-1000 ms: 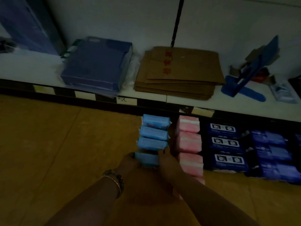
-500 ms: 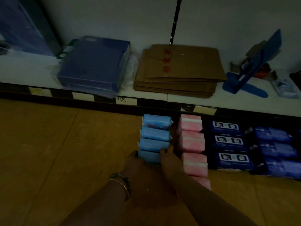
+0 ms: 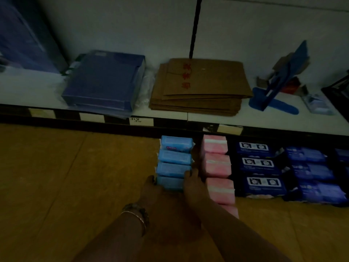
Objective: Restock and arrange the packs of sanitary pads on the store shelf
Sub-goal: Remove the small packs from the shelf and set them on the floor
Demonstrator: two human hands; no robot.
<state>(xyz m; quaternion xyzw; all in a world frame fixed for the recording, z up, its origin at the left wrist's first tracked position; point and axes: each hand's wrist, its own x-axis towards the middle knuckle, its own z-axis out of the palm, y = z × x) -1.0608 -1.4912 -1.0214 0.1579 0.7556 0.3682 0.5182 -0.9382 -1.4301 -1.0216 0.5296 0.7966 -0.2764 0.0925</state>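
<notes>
The front light blue pack (image 3: 170,183) sits between my two hands at the near end of a row of light blue packs (image 3: 174,157) on the brown lower shelf (image 3: 66,176). It touches the pack behind it. It is a soft, pale blue wrapper with rounded edges; any print is too dim to read. My left hand (image 3: 151,190) grips its left end and my right hand (image 3: 192,184) clasps its right end, with one fingertip reaching onto the next pack. My fingers under the pack are hidden. Just to the right runs a row of pink packs (image 3: 217,165), the nearest partly behind my right forearm, then dark blue packs (image 3: 258,167).
</notes>
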